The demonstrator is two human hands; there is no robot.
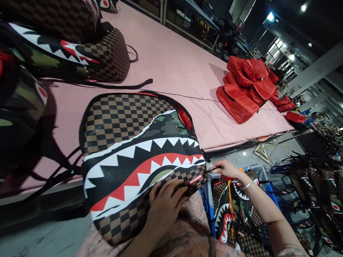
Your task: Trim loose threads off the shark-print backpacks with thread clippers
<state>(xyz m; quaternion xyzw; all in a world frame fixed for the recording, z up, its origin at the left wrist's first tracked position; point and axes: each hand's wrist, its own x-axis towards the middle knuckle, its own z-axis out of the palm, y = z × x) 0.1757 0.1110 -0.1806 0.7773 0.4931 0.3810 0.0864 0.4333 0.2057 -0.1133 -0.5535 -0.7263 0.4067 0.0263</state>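
Note:
A backpack [128, 125] with a brown-and-black check and a shark-mouth print lies in front of me, partly over the near table edge and against my body. Its zipped opening shows red lining at the upper right. My left hand [167, 200] rests on its lower front with the fingers spread, pressing the fabric. In my right hand [225, 169] I hold small dark thread snips [210, 171], their tips at the bag's right edge. Close to those tips sits a red-and-white label [195, 179]. Part of the snips is hidden by my fingers.
The pink-covered table [166, 46] stretches away from me. More shark-print bags [107, 57] are piled on its left, and red bags [241, 92] are heaped farther right. Below my right arm stands a blue crate [210, 210] filled with similar bags; more bags lie right of it.

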